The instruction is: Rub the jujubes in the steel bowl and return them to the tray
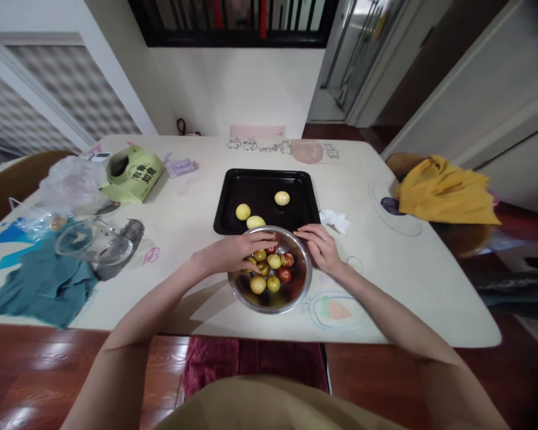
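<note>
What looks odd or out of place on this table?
Mainly the coloured drawings, which look made straight onto the white tabletop rather than on paper. What seems a crumpled white tissue also lies loose beside the black tray, like litter near the fruit. I see no clear spill.

A home; doodled table (407, 286); yellow cloth (446, 191) on a chair (470, 240); reddish floor (49, 370).

- left hand (226, 254) — grip unclear, its fingers covering some round red and yellow-green fruits (284, 275)
- shiny round steel bowl (299, 289) hides part of the black rectangular tray's (255, 186) near edge
- brown curved chair back (0, 200) — cut off at left
- view behind the black barred window frame (233, 43) too blurred to tell
</note>
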The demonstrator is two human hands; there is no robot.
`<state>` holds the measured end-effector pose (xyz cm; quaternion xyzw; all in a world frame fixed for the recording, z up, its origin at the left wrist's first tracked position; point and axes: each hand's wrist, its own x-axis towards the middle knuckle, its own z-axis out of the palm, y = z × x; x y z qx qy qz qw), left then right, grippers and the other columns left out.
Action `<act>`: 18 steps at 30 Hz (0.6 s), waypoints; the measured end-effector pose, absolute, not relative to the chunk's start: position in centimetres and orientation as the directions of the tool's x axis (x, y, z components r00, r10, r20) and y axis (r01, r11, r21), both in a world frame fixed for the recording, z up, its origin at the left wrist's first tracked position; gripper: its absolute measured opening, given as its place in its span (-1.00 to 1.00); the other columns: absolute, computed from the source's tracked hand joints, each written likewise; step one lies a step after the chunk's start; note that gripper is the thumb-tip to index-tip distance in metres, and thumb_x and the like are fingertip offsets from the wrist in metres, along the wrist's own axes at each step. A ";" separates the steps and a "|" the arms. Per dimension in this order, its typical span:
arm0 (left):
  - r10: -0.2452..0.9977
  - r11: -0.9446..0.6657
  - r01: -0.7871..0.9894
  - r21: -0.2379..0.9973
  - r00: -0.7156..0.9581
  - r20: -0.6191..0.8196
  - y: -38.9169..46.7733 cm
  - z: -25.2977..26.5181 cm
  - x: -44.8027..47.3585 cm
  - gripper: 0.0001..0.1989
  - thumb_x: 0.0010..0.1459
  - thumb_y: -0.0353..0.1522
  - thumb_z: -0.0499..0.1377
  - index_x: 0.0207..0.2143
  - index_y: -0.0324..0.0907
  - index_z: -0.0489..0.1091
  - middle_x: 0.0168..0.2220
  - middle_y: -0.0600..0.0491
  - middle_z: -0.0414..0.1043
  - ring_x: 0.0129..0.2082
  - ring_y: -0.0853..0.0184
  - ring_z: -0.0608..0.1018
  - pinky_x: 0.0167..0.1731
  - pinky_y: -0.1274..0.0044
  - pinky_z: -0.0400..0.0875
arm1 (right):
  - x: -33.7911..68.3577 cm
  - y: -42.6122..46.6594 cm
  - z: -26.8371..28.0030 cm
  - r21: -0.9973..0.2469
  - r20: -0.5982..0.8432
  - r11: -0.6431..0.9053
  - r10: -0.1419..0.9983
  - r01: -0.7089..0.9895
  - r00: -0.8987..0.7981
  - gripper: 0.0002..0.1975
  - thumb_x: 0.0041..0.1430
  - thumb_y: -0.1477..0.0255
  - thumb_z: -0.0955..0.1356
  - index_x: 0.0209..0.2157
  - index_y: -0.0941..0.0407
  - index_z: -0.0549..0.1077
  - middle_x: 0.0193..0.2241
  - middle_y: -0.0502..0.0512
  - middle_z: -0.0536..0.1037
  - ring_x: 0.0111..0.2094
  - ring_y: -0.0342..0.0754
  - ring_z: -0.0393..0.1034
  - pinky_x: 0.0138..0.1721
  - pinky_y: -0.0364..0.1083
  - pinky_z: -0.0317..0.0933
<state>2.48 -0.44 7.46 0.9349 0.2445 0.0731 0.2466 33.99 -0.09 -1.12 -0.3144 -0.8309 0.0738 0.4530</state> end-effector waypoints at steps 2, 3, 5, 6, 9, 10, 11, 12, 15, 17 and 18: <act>0.468 -0.788 0.335 0.516 0.871 0.150 -0.6 6.5 2.8 -0.35 0.38 -0.29 0.28 0.45 -0.01 0.19 0.47 -0.11 0.21 0.46 0.11 0.35 0.42 0.22 0.33 | 33.6 1.0 -0.3 -0.418 0.692 0.757 0.624 0.502 -0.364 -0.64 0.52 0.35 0.20 0.07 0.05 0.58 -0.03 0.26 0.61 0.01 0.14 0.51 0.03 0.21 0.45; 0.460 -0.801 0.294 0.521 0.860 0.221 -0.6 6.0 2.9 -0.38 0.39 -0.28 0.26 0.44 -0.02 0.21 0.46 -0.13 0.23 0.46 0.13 0.35 0.42 0.20 0.32 | 33.3 1.8 0.2 -0.420 0.680 0.742 0.638 0.522 -0.360 -0.66 0.52 0.34 0.21 0.09 0.04 0.57 -0.01 0.25 0.60 0.04 0.15 0.49 0.07 0.22 0.43; 0.483 -0.810 0.259 0.526 0.804 0.347 -0.5 5.0 2.9 -0.45 0.42 -0.28 0.23 0.40 -0.06 0.27 0.43 -0.16 0.29 0.43 0.15 0.39 0.41 0.20 0.34 | 32.6 3.9 1.1 -0.420 0.655 0.718 0.664 0.555 -0.362 -0.67 0.51 0.34 0.23 0.12 0.02 0.55 0.04 0.25 0.57 0.09 0.15 0.46 0.14 0.23 0.40; 0.508 -0.805 0.263 0.531 0.768 0.390 -0.4 4.5 2.8 -0.48 0.43 -0.28 0.22 0.38 -0.08 0.31 0.41 -0.17 0.31 0.42 0.15 0.41 0.40 0.20 0.36 | 32.2 5.1 1.3 -0.420 0.646 0.706 0.674 0.570 -0.359 -0.67 0.50 0.33 0.23 0.13 0.02 0.53 0.06 0.25 0.56 0.11 0.15 0.45 0.17 0.23 0.39; 0.583 -0.772 0.273 0.574 0.665 0.467 -0.3 3.7 2.1 -0.59 0.44 -0.30 0.20 0.28 -0.12 0.43 0.32 -0.18 0.43 0.34 0.15 0.50 0.36 0.20 0.43 | 30.8 8.9 1.4 -0.410 0.627 0.667 0.701 0.622 -0.339 -0.65 0.46 0.33 0.25 0.16 0.06 0.50 0.11 0.28 0.52 0.16 0.18 0.42 0.26 0.25 0.33; 0.601 -0.759 0.261 0.597 0.634 0.486 -0.3 3.5 1.9 -0.62 0.44 -0.30 0.20 0.24 -0.13 0.47 0.28 -0.19 0.47 0.31 0.15 0.53 0.33 0.21 0.46 | 30.5 10.0 1.2 -0.410 0.607 0.645 0.721 0.645 -0.335 -0.63 0.44 0.34 0.26 0.18 0.07 0.49 0.13 0.29 0.50 0.18 0.19 0.41 0.27 0.26 0.32; 0.619 -0.744 0.243 0.623 0.604 0.503 -0.4 3.3 1.8 -0.65 0.44 -0.30 0.20 0.21 -0.15 0.50 0.24 -0.19 0.51 0.27 0.15 0.57 0.30 0.22 0.49 | 30.1 11.0 0.9 -0.409 0.581 0.622 0.742 0.668 -0.335 -0.60 0.42 0.34 0.27 0.20 0.08 0.47 0.15 0.30 0.49 0.19 0.21 0.39 0.27 0.26 0.32; 0.638 -0.726 0.224 0.650 0.573 0.514 -0.4 3.2 1.7 -0.68 0.44 -0.30 0.19 0.17 -0.16 0.53 0.19 -0.19 0.55 0.24 0.16 0.59 0.27 0.23 0.52 | 29.8 11.8 0.5 -0.406 0.552 0.601 0.762 0.689 -0.339 -0.57 0.40 0.35 0.28 0.23 0.09 0.46 0.18 0.31 0.47 0.20 0.22 0.38 0.26 0.27 0.33; 0.688 -0.668 0.174 0.724 0.516 0.511 -0.7 2.7 1.6 -0.71 0.47 -0.30 0.13 0.06 -0.19 0.59 0.10 -0.20 0.61 0.19 0.14 0.62 0.23 0.21 0.55 | 29.5 13.1 -0.6 -0.393 0.486 0.590 0.784 0.705 -0.386 -0.53 0.37 0.35 0.29 0.26 0.10 0.43 0.19 0.32 0.46 0.18 0.23 0.38 0.22 0.26 0.37; 0.708 -0.635 0.149 0.758 0.503 0.495 -0.8 2.3 1.8 -0.69 0.50 -0.29 0.09 0.01 -0.20 0.61 0.08 -0.20 0.63 0.19 0.13 0.62 0.22 0.19 0.55 | 29.6 13.1 -1.1 -0.385 0.476 0.625 0.765 0.679 -0.434 -0.57 0.39 0.35 0.28 0.23 0.08 0.45 0.15 0.29 0.48 0.14 0.21 0.40 0.19 0.24 0.39; 0.714 -0.625 0.139 0.768 0.500 0.491 -0.8 2.2 1.8 -0.68 0.50 -0.29 0.07 -0.01 -0.20 0.61 0.07 -0.20 0.63 0.19 0.12 0.62 0.22 0.19 0.55 | 29.8 13.0 -1.3 -0.380 0.480 0.643 0.752 0.665 -0.453 -0.60 0.39 0.35 0.29 0.20 0.06 0.47 0.13 0.27 0.50 0.12 0.20 0.40 0.18 0.23 0.40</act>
